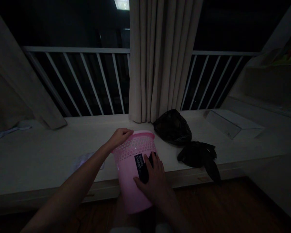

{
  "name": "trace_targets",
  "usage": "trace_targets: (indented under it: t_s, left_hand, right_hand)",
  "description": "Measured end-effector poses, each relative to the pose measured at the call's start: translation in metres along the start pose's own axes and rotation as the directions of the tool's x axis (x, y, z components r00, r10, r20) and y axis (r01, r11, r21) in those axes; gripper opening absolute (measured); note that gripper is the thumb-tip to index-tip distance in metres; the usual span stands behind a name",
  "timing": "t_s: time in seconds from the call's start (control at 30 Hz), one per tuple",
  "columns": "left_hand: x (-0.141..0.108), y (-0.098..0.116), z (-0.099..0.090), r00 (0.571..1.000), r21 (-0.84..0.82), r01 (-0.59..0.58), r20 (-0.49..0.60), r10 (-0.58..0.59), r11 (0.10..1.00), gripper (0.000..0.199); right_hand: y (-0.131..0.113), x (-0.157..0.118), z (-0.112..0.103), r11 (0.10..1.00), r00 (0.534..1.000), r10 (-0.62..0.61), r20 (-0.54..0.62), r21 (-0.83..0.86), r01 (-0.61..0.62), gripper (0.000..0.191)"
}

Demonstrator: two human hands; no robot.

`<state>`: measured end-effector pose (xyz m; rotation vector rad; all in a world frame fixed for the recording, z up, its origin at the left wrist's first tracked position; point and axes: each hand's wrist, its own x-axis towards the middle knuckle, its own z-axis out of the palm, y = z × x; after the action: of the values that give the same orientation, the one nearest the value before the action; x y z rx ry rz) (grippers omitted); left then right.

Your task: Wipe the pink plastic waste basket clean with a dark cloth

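A pink bin [132,181] with a perforated upper band and a black label stands out in the middle of the view, tilted, in front of the white ledge. My left hand [119,138] grips its rim at the upper left. Against the label side lies my right hand [152,174], fingers spread over the bin's wall. The inside of the bin is hidden. Right of the bin, a black plastic bag [173,127] rests on the ledge by the curtain. A second black bag [197,154] sits nearer the ledge's front edge, with part of it hanging over.
The white ledge [92,129] runs below a railing [77,50] and a beige curtain [155,64]. A clear box [235,124] is at the right. A pale flat item [83,160] lies left of the bin, partly behind my left arm.
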<state>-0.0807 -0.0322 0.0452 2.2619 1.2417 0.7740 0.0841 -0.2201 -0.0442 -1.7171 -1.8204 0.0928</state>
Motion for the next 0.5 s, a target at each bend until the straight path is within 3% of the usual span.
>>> trace_targets:
  t_s: [0.13,0.3,0.4,0.5]
  left_hand:
    - [0.001,-0.012,-0.006,0.998,-0.157,0.017,-0.061,-0.027,0.987,0.051]
    - [0.005,-0.034,-0.003,0.97,-0.331,0.18,-0.099,-0.223,0.926,0.062]
    - [0.003,-0.06,-0.006,0.916,-0.475,0.229,-0.19,-0.354,0.849,0.068]
    - [-0.012,-0.098,-0.009,0.828,-0.58,0.315,-0.219,-0.517,0.751,0.066]
  right_hand:
    - [0.001,0.003,-0.003,1.0,1.0,0.024,0.004,0.014,-0.024,0.083]
    - [0.0,0.008,-0.002,0.999,0.999,0.043,-0.006,0.015,-0.043,0.084]
    - [0.003,0.008,0.0,0.999,1.0,0.031,-0.004,0.029,-0.031,0.084]
    - [0.008,0.004,0.001,0.999,1.0,0.022,-0.018,0.033,-0.022,0.083]
